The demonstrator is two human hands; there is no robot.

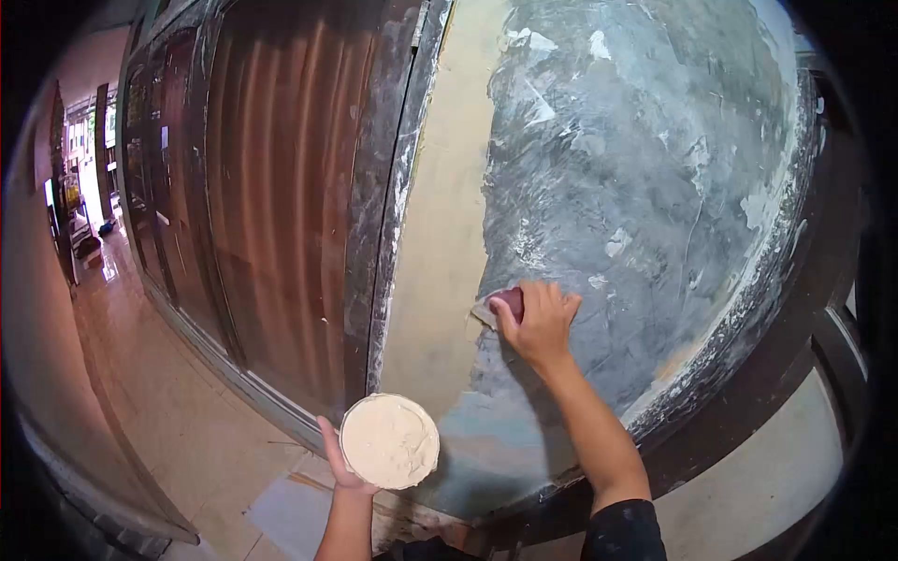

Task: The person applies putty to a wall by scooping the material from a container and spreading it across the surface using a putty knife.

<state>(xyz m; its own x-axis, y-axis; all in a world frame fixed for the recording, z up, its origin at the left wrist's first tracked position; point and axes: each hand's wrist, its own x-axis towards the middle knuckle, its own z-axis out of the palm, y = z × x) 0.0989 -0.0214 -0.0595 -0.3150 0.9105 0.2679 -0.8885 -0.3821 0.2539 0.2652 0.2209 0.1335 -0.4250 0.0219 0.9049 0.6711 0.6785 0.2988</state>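
Observation:
My right hand (543, 323) is closed around the dark reddish handle of a putty knife (506, 304). Its blade lies against the wall, at the ragged border between a cream strip of filler (440, 215) and the bare grey plaster (599, 187). Low in front of me, my left hand (339, 460) holds up a round tub of cream putty (389, 440), its fingers mostly hidden beneath. The putty's surface is uneven, with scooped marks on the right side.
Left of the strip stands a dark door frame (379, 187) with a reddish-brown ribbed panel (281, 187). A tiled floor (159, 374) runs back along a passage at far left. Dark wooden trim (748, 411) borders the wall at lower right. A pale sheet (295, 514) lies on the floor.

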